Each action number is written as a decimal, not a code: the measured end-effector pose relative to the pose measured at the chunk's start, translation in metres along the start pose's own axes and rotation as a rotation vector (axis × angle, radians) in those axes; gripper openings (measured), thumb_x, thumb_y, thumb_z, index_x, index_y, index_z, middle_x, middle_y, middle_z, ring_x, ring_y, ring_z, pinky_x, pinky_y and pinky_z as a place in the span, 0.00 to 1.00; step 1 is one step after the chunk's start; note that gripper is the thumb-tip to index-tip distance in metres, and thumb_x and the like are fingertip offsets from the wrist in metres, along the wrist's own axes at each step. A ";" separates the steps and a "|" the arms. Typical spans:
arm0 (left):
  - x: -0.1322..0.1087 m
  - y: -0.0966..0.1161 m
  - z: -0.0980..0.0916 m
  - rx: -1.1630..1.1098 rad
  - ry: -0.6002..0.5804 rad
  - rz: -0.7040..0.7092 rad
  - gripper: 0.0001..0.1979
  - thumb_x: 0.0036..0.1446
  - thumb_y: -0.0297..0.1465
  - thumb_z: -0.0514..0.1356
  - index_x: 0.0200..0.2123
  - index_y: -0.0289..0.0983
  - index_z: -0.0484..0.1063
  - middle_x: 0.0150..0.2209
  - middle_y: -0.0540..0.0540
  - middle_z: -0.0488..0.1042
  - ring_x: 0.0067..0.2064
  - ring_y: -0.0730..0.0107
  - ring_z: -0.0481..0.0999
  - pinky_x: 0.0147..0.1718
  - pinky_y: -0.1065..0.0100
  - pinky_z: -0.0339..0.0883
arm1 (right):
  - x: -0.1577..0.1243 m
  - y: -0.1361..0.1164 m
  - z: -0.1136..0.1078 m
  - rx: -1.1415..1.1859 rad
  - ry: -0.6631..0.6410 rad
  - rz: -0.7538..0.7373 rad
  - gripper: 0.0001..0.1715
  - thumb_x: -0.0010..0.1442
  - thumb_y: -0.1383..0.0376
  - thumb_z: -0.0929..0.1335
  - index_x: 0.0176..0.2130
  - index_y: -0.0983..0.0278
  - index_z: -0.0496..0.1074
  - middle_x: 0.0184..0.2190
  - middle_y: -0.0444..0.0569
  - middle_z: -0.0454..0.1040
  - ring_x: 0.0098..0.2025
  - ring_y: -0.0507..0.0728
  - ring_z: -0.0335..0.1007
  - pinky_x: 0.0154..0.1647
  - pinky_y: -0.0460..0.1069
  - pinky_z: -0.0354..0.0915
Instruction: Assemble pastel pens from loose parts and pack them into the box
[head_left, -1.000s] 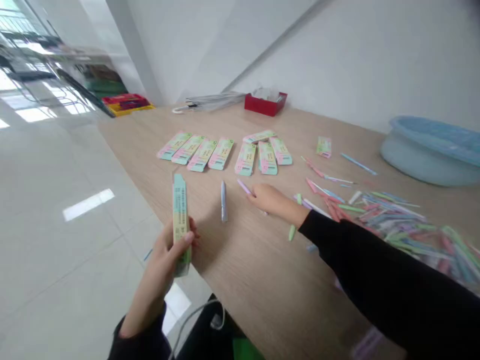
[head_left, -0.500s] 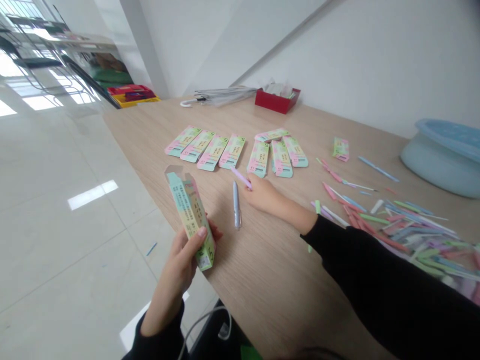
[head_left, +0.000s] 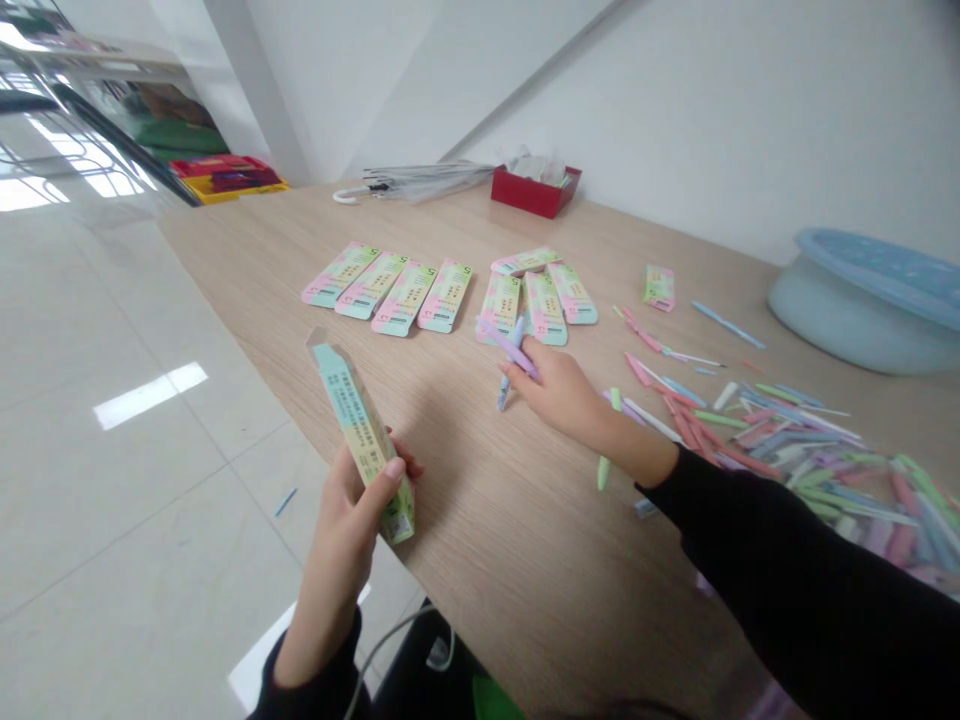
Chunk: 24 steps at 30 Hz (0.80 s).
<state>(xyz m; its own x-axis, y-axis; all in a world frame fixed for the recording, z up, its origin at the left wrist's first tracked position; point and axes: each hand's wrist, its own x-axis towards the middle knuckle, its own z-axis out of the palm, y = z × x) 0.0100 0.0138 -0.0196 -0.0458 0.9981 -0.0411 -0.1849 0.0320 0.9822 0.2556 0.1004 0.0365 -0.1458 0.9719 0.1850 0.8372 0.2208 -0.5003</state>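
My left hand [head_left: 349, 525] grips a slim pastel box [head_left: 358, 432] near the table's front edge, its open top pointing up and away. My right hand [head_left: 564, 395] is closed on a purple pen [head_left: 508, 346] and a blue pen [head_left: 510, 372], both lifted just above the wooden table [head_left: 480, 500]. A row of flat pastel boxes [head_left: 390, 290] lies beyond the hands, with a second group of boxes [head_left: 538, 298] to the right of it.
A heap of coloured pens [head_left: 795, 450] spreads across the table at the right. A blue basin [head_left: 870, 300] stands at the far right, a red tray [head_left: 534, 190] at the back by the wall. A green pen [head_left: 604, 468] lies beside my right forearm.
My right hand picked the purple pen off the table, then closed on the blue pen too. My left hand tilted the box and lowered it slightly.
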 end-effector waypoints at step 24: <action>0.001 0.001 0.008 0.045 0.030 0.007 0.26 0.52 0.42 0.71 0.50 0.38 0.70 0.38 0.47 0.75 0.36 0.63 0.76 0.33 0.65 0.69 | -0.026 0.017 -0.005 0.182 0.005 0.029 0.15 0.68 0.61 0.64 0.29 0.61 0.63 0.23 0.41 0.68 0.26 0.53 0.65 0.29 0.48 0.55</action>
<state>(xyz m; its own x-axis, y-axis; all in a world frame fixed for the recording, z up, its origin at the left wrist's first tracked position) 0.0178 0.0156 -0.0172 -0.0766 0.9963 -0.0394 -0.1399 0.0284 0.9898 0.2761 0.0782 0.0269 -0.1199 0.9777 0.1722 0.7315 0.2043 -0.6505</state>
